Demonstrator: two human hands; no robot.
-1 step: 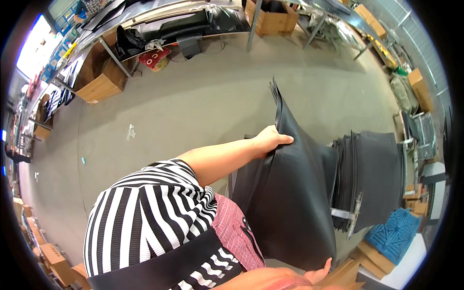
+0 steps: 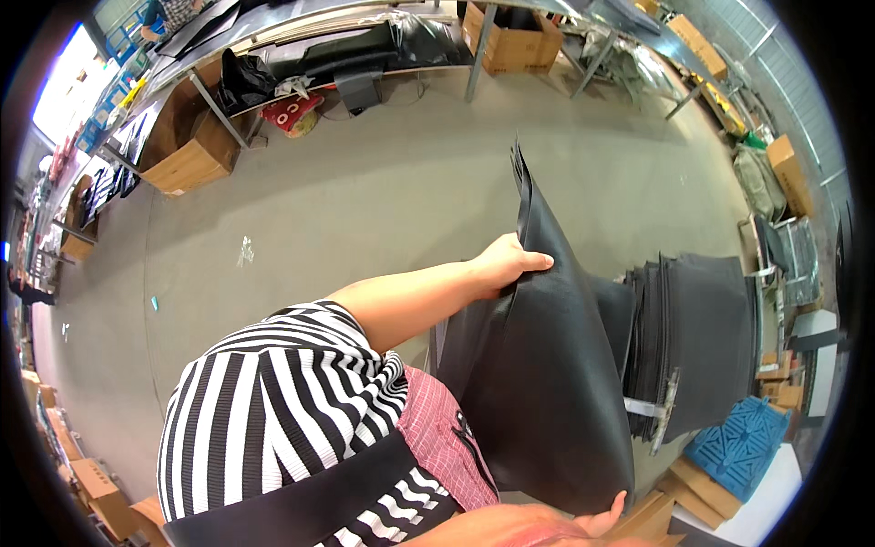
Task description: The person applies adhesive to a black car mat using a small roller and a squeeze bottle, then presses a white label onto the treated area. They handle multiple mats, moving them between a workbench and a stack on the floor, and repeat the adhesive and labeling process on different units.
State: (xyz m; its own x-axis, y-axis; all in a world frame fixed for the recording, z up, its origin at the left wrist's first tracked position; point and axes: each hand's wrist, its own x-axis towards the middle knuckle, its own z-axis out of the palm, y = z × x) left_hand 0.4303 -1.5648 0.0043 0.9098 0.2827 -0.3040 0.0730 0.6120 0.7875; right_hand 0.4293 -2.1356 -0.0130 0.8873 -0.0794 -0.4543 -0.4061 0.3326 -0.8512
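My left hand (image 2: 512, 265), arm stretched out, grips the far edge of several black flexible sheets (image 2: 556, 392), its thumb lying over the top one. The sheets look smooth and slightly glossy, and they bow upward, with their far corners standing up in a narrow point. At the near end my right hand (image 2: 602, 521) is closed around the lower corner of the same sheets; most of that hand is cut off by the lower edge. More dark sheets lie partly hidden under the held ones. Beside them on the right sits a thick pile of dark grey-black sheets (image 2: 711, 337).
A blue plastic pallet (image 2: 740, 447) and brown cardboard (image 2: 706, 490) lie at the lower right. A metal-legged workbench (image 2: 483, 55) runs along the far side, with cardboard boxes (image 2: 191, 162) by it. Plastic scraps (image 2: 245, 252) lie on the grey floor. A person (image 2: 173, 14) stands at the far left.
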